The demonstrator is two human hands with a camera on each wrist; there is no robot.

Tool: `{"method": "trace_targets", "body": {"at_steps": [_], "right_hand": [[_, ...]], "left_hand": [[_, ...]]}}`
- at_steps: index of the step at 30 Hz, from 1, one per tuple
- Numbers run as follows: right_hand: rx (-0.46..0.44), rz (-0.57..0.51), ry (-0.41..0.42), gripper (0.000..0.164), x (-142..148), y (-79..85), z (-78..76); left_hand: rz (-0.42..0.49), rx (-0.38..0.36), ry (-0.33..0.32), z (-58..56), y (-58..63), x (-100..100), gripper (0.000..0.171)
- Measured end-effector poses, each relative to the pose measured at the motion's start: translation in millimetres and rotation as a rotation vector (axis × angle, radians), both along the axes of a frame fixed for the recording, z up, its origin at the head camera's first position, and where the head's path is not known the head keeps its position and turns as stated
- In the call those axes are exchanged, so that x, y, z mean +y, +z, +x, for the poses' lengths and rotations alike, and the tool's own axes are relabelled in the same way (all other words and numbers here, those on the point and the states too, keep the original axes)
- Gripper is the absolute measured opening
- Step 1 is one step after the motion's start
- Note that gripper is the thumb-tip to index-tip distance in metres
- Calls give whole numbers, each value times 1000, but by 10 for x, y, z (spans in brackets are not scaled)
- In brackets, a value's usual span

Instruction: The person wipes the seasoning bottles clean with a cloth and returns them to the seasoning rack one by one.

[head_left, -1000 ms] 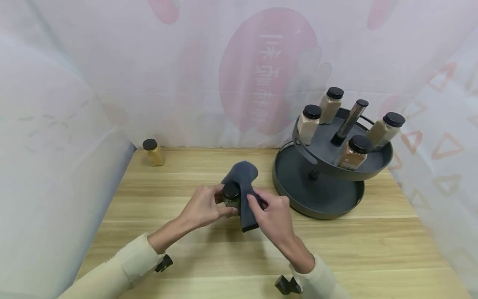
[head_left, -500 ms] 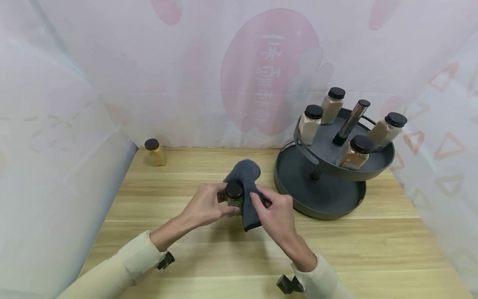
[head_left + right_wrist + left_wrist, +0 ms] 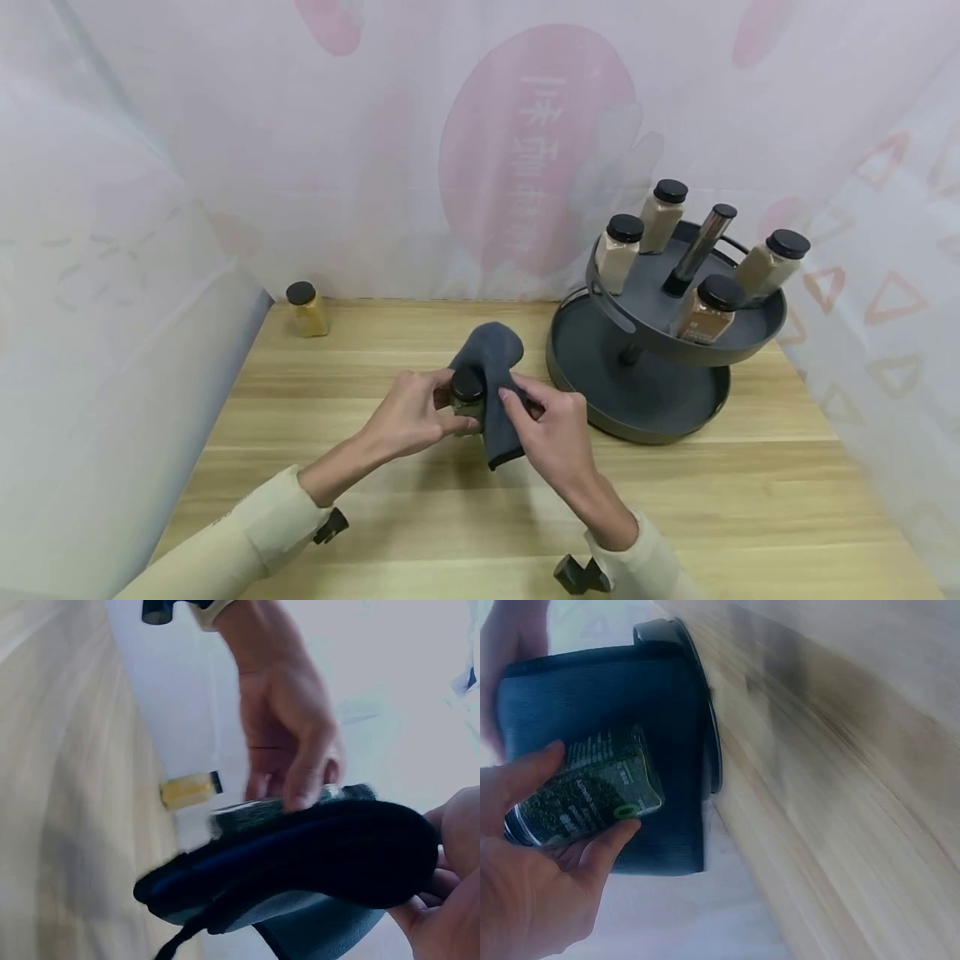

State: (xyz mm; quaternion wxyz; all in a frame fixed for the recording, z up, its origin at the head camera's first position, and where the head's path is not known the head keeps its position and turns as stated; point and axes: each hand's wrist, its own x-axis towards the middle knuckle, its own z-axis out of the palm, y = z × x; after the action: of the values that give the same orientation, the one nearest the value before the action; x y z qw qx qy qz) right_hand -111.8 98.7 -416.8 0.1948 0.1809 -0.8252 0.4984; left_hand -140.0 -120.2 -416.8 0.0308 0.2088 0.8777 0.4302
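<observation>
1. Jar (image 3: 468,388), one: black lid, green contents, printed label. Held above the table, lid up, against the cloth's left face.
2. Cloth (image 3: 492,360), one: dark grey, upper end rounded and bent over, lower end hanging.
3. Left hand (image 3: 406,417), one: reaches in from the lower left, wrist raised off the table. Thumb and fingers clamped on opposite sides of the jar.
4. Right hand (image 3: 553,429), one: reaches in from the lower right, knuckles up. Thumb and fingers pinch the cloth's right side, thumb uppermost; the other fingertips are partly hidden.
5. Sleeves (image 3: 277,521), two: cream, cuffs behind the wrists, a black fitting (image 3: 331,527) by the left.
6. Stand (image 3: 648,312), one: dark, two round tiers, right of the hands.
7. Black-lidded bottles (image 3: 620,252), four: on the stand's upper tier.
8. Yellow jar (image 3: 310,314), one: far left corner.
9. Table (image 3: 435,542), one: pale wood grain.
</observation>
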Motion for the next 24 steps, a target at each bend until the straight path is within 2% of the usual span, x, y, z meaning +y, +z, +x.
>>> {"method": "trace_targets", "body": {"at_steps": [4, 7, 9, 13, 16, 21, 24], "right_hand": [[-111, 138, -6, 10, 11, -30, -17], [-135, 194, -4, 8, 30, -19, -13], [-104, 166, -10, 12, 42, 7, 9], [12, 41, -29, 20, 42, 59, 56], [41, 28, -35, 20, 16, 50, 55], [-109, 167, -5, 9, -16, -49, 27], [-162, 197, 4, 9, -17, -76, 8]], "left_hand": [[47, 6, 1, -10, 43, 39, 34], [54, 5, -3, -6, 36, 60, 34], [50, -2, -9, 0, 7, 65, 34], [32, -9, -13, 7, -56, 60, 32], [30, -9, 2, 8, -50, 56, 31], [77, -26, 23, 17, 26, 52, 38], [79, -28, 22, 30, 38, 38, 39]]}}
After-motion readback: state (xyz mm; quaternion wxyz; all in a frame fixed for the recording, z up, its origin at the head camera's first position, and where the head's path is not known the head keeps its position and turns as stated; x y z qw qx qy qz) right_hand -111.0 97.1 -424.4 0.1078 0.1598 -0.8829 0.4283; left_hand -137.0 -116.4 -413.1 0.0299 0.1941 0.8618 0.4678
